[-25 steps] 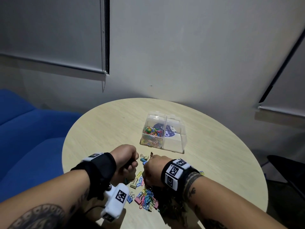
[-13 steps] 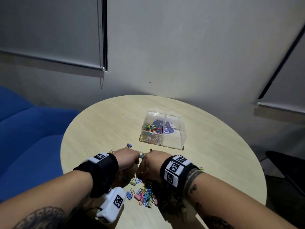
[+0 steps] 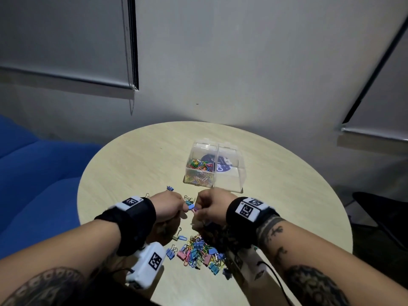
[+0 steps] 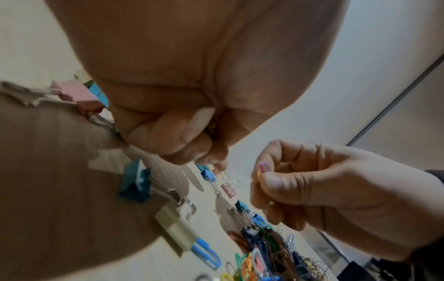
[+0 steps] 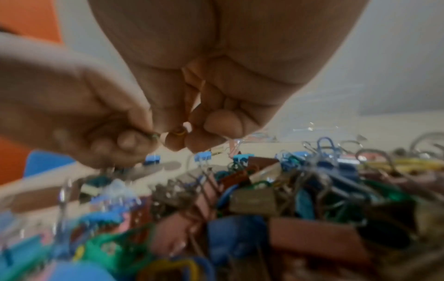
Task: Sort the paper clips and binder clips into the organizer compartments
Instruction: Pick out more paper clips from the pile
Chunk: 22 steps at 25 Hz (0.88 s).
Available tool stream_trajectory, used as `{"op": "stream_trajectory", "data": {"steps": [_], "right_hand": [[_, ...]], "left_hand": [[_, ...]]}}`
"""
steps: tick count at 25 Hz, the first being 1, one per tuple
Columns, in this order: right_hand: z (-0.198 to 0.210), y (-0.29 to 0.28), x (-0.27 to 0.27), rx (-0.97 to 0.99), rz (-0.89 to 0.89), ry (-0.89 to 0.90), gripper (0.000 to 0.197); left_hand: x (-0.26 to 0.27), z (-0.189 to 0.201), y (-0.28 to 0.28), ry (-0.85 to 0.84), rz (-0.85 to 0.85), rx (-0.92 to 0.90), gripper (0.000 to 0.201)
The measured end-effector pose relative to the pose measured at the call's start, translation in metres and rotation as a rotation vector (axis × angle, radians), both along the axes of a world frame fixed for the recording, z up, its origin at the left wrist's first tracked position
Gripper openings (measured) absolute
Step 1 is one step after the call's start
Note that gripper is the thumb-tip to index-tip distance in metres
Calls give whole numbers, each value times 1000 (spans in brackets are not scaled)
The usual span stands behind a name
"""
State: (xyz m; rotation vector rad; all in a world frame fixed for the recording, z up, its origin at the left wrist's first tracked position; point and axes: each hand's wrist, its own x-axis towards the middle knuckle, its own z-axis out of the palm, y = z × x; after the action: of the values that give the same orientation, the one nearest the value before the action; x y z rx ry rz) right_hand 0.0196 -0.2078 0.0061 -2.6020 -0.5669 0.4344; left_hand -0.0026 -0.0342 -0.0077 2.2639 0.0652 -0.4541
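One round table [image 3: 136, 164] of pale wood fills the middle of what we see from the head camera, with a blue sofa [image 3: 33, 184] off to its left. On the far half of the table stands the clear organizer [image 3: 239, 171]: its left compartment holds coloured paper clips [image 3: 199, 165], and its right compartment looks bare apart from a dark label showing through the plastic. At the near edge lies a mixed pile of clips [image 3: 198, 250], blue, pink and cream binder clips tangled with wire paper clips, and a few loose binder clips [image 3: 169, 188] sit scattered between the pile and the organizer.

Our two hands hang close together above the table, between pile and organizer, each wrist wrapped in a black band with a printed marker. The left hand [image 3: 167, 206] is curled tight, its fingertips pressed together on something small and blue at its right edge; in the left wrist view the fingers hide it, so we think it is a binder clip but cannot be sure. The right hand [image 3: 212, 206] has its fingers curled too, thumb and forefinger pinching small clips [image 4: 262, 169], pink, yellow and blue, just beside the left hand's fingertips.
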Motion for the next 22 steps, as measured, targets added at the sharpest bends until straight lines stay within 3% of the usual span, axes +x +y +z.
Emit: {"op": "stream_trajectory", "data": {"steps": [3,6,9,12,15,17,22], "right_hand": [[1,-14,-3,381,-228,209,8],[7,-26,-3,730,-392,442,13],[9,-31,-3,995,-569,570,13],[6,-40,-7,995,-736,636,18],[2,-46,-11,895,-753,697,34],[-1,-46,-13,789,-743,642,43],[-2,-36,-14,665,-652,505,44]], "left_hand": [[-2,-2,-6,19,-48,9,14],[-7,2,-15,45,-93,-5,26],[-10,7,-20,120,-127,-134,34],[-11,7,-24,84,-142,-76,33],[-13,4,-26,-38,-271,223,21],[-16,2,-23,-58,-348,355,7],[-14,5,-23,-154,-423,500,13]]}}
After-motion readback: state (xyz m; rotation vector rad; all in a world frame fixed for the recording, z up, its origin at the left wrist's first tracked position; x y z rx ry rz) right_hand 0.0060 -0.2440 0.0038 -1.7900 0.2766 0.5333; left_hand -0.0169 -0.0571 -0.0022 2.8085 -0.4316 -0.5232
